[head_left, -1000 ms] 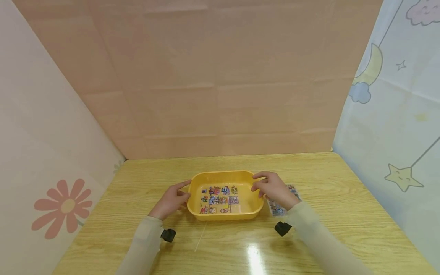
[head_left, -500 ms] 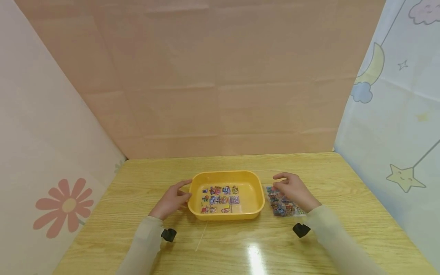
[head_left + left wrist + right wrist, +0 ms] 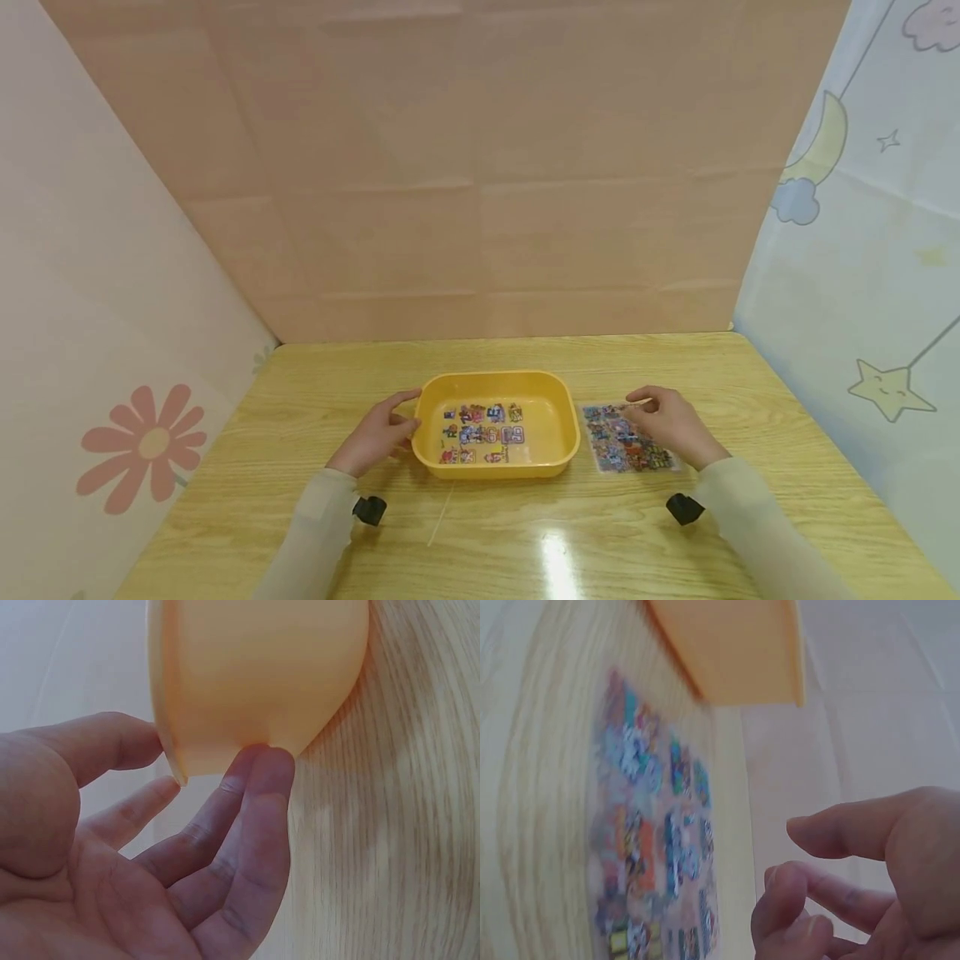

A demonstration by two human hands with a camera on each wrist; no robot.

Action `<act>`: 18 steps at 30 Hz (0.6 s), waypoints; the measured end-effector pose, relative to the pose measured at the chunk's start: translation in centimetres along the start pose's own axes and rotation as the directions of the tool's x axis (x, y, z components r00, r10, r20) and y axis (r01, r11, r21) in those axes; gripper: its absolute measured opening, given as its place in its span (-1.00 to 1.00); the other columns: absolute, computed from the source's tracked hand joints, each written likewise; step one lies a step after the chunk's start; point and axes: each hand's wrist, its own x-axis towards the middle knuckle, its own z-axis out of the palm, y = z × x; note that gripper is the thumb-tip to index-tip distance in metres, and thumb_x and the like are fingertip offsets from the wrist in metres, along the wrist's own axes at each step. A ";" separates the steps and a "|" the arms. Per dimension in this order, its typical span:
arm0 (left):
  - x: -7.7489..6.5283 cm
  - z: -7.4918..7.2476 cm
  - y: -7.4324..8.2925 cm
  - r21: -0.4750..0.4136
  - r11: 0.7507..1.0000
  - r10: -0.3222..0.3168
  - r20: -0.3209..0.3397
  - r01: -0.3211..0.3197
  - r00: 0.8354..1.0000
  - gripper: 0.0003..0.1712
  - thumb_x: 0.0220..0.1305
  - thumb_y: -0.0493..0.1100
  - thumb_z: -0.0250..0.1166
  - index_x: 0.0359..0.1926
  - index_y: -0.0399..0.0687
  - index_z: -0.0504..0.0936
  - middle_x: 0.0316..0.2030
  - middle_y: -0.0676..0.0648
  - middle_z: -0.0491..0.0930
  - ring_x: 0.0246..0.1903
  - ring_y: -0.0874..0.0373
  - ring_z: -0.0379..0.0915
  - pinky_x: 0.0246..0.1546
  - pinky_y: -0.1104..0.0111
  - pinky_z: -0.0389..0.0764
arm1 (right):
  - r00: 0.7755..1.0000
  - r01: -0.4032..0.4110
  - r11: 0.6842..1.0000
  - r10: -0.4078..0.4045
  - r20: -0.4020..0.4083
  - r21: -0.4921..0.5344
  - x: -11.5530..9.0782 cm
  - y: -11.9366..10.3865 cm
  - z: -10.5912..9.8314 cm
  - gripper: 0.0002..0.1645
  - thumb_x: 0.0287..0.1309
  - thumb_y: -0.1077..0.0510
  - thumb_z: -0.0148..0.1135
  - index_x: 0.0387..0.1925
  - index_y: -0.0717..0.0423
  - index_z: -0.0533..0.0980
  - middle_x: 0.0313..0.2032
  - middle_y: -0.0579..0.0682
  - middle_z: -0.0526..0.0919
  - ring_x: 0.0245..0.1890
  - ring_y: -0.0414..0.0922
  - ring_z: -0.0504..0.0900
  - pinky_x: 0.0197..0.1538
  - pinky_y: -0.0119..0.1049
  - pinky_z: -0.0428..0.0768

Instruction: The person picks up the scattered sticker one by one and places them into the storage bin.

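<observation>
My left hand [image 3: 377,435] holds the left end of a yellow plastic basin [image 3: 497,472]. In the left wrist view the thumb is at the basin's rim [image 3: 159,697], with other fingers [image 3: 268,776] against its outer wall. Small colourful cartoon stickers [image 3: 491,435] lie in rows on the basin's bottom. To the right of the basin is a clear sheet [image 3: 626,450] covered in colourful cartoon pictures. Over its right part hovers my right hand [image 3: 671,423], thumb and index finger apart, the other fingers loosely curled, nothing visible between them.
Both the basin and the sheet rest on a wood-grain table [image 3: 337,367]. A pinkish-tan backdrop [image 3: 480,183] rises behind it, and decorated walls flank it. A thin pale strand [image 3: 441,515] lies in front of the basin.
My right hand has moved from above the basin's right end rightward to over the picture sheet, uncovering more of it. My left hand has stayed on the basin.
</observation>
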 end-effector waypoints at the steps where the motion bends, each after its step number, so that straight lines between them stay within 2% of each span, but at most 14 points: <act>1: 0.0 0.0 0.0 -0.003 1.000 0.004 0.000 -0.004 1.000 -0.38 0.32 -0.12 0.18 0.37 0.13 0.24 -0.22 -0.13 0.61 -0.39 0.10 0.59 -0.32 0.13 0.60 | 1.000 0.001 1.000 -0.001 -0.001 -0.014 -0.1 0.2 -0.1 -0.42 0.26 -0.03 0.13 0.17 0.28 0.36 -0.10 0.25 0.54 -0.31 -0.01 0.60 -0.34 -0.15 0.57; 6: -0.1 0.0 -0.1 -0.019 1.000 0.007 0.006 -0.007 1.000 -0.38 0.31 -0.11 0.19 0.37 0.14 0.25 -0.24 -0.13 0.62 -0.40 0.09 0.59 -0.32 0.12 0.60 | 1.000 -0.014 0.996 0.014 0.005 -0.084 -0.3 1.0 -0.2 -0.40 0.23 -0.04 0.17 0.16 0.26 0.37 -0.12 0.25 0.58 -0.32 -0.03 0.59 -0.37 -0.18 0.53; 13: 0.2 0.0 -0.3 -0.014 1.000 0.003 0.006 -0.003 1.000 -0.39 0.31 -0.10 0.19 0.36 0.19 0.25 -0.23 -0.13 0.61 -0.39 0.06 0.58 -0.33 0.14 0.59 | 0.999 -0.030 0.986 0.034 0.020 -0.165 -0.2 1.8 -0.6 -0.29 0.19 -0.13 0.19 0.21 0.25 0.34 -0.06 0.37 0.53 -0.27 0.02 0.60 -0.36 -0.12 0.55; 18: 0.2 -0.1 -0.3 -0.022 1.000 -0.003 0.015 0.003 1.000 -0.38 0.32 -0.12 0.18 0.36 0.20 0.25 -0.22 -0.15 0.61 -0.39 0.07 0.58 -0.31 0.13 0.61 | 0.999 -0.029 0.980 0.033 0.015 -0.199 0.0 2.4 -0.6 -0.20 0.17 -0.19 0.19 0.25 0.27 0.29 -0.13 0.30 0.56 -0.39 -0.05 0.58 -0.44 -0.18 0.50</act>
